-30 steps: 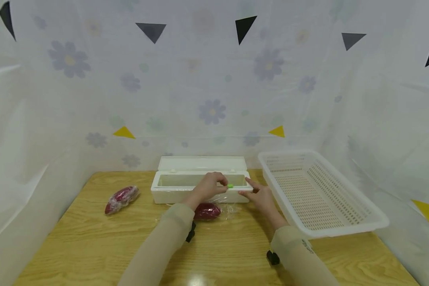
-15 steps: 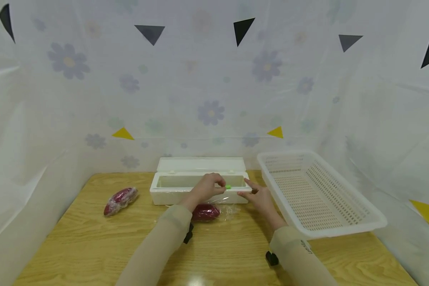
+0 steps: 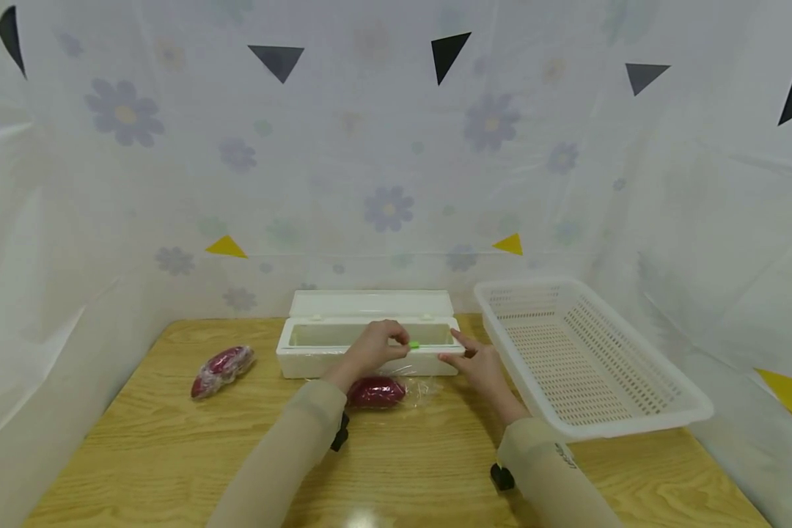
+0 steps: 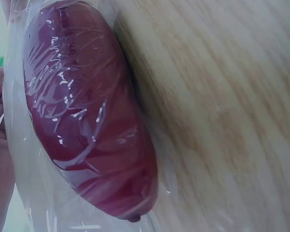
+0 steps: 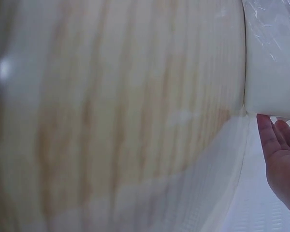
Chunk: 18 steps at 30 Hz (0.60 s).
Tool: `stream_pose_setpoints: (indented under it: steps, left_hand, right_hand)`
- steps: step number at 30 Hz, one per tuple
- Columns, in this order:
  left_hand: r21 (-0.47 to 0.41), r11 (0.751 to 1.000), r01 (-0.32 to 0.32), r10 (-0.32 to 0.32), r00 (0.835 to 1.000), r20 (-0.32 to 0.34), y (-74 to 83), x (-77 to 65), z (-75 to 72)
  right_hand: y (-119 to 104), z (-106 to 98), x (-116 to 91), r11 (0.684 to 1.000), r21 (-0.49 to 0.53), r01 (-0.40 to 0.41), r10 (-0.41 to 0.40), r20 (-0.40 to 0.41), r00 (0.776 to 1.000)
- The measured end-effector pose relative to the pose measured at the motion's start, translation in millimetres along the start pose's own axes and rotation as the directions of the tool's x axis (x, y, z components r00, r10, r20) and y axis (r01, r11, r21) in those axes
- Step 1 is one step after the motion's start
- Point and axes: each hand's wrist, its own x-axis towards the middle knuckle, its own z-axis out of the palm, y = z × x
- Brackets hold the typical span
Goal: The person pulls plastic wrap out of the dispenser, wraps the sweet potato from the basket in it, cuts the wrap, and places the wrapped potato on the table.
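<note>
A white cling film dispenser lies lengthwise on the table with its lid raised at the back. My left hand is over its front rim, thumb and forefinger pinching at a small green slide cutter. My right hand holds the right end of the dispenser between thumb and fingers; in the right wrist view its fingertips touch the end face. Just in front, under clear film, lies a purple-red, sweet-potato-shaped vegetable. The left wrist view shows this vegetable close up, film creased over it.
A second purple-red vegetable, wrapped in film, lies at the left of the wooden table. A white perforated plastic basket stands at the right, close beside my right hand. A flowered white curtain hangs behind.
My left hand has slid a little to the left along the dispenser's rim, and the green slide cutter has moved left with it. My right hand stays at the dispenser's right end.
</note>
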Motion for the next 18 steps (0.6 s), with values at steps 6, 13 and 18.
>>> stream_pose_setpoints:
  steps: [6, 13, 18]
  left_hand:
    - [-0.04, 0.999, -0.005, 0.004, 1.0, -0.013, -2.3, -3.6, -2.1]
    - [-0.042, 0.999, -0.01, 0.009, 1.0, -0.025, -5.7, -4.6, -2.6]
    - [-0.009, 1.0, -0.03, 0.03, 0.999, -0.035, -9.9, -4.1, -3.4]
  right_hand:
    - [0.3, -0.1, 0.1, 1.0, 0.007, -0.01, 0.01, 0.004, 1.0]
    - [-0.2, -0.6, -1.0, 1.0, -0.009, -0.013, 0.013, 0.004, 1.0]
    - [-0.4, -1.0, -0.6, 1.0, -0.021, -0.013, 0.013, 0.006, 1.0]
